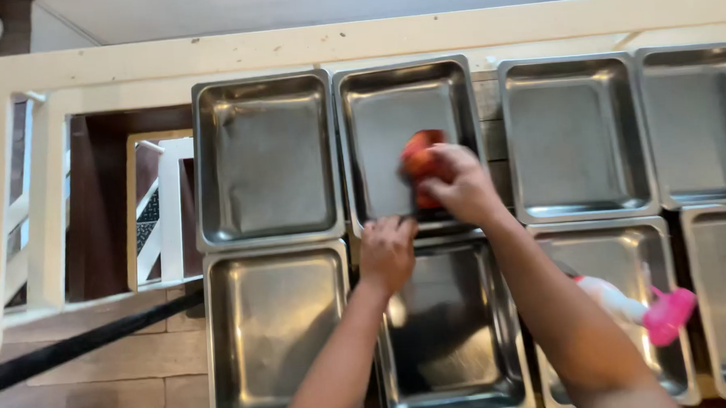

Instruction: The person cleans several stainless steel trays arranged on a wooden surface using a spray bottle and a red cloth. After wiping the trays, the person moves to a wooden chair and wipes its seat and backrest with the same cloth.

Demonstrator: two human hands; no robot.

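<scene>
My right hand (458,183) grips a red-orange cloth (421,159) and presses it inside the upper middle steel tray (376,122), near its right front corner. My left hand (387,252) rests on the near rim of that same tray, fingers curled over the edge where it meets the lower middle tray (451,363). Both forearms reach up from the bottom of the view.
Several rectangular steel trays sit in two rows on a white wooden frame (209,51). A white spray bottle with a pink trigger (657,313) lies in the lower right tray. An open gap (102,207) shows at left, with a dark strap (83,343) across it.
</scene>
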